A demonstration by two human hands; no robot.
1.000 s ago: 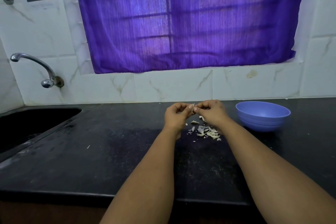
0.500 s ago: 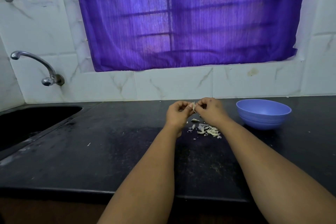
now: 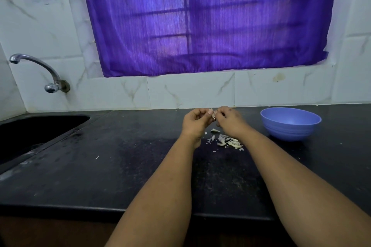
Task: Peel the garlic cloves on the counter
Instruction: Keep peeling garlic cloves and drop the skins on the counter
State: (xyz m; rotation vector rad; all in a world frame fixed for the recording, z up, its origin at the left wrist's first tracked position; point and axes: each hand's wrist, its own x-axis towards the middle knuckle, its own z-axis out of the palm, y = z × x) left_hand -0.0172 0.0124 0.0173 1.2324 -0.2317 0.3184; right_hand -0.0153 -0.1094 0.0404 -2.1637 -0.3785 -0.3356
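I held a garlic clove [image 3: 212, 115] between my two hands above the black surface [image 3: 120, 166], at about 12 o'clock from where I stood. My left hand [image 3: 195, 122] was curled, thumb and fingertips pinching the clove from its side; my right hand [image 3: 230, 121] was curled too, its fingertips pinching the same clove from the other side, the two hands nearly touching. The clove showed only as a small pale sliver between the fingertips, too small to tell how much skin remained on it.

A scatter of pale garlic skins [image 3: 226, 141] lay on the surface just below and toward 1 o'clock of my hands, partly tucked under my right wrist. One stray flake [image 3: 97, 157] lay well apart at 10 o'clock. A blue bowl [image 3: 290, 124] stood upright at 2 o'clock, near my right hand but not touching it; what it held could not be seen. A dark sink [image 3: 40, 132] was set into the surface at 9 o'clock, with a chrome tap [image 3: 40, 70] on the tiled wall above it. A purple curtain [image 3: 200, 20] hung over the window at 12 o'clock.
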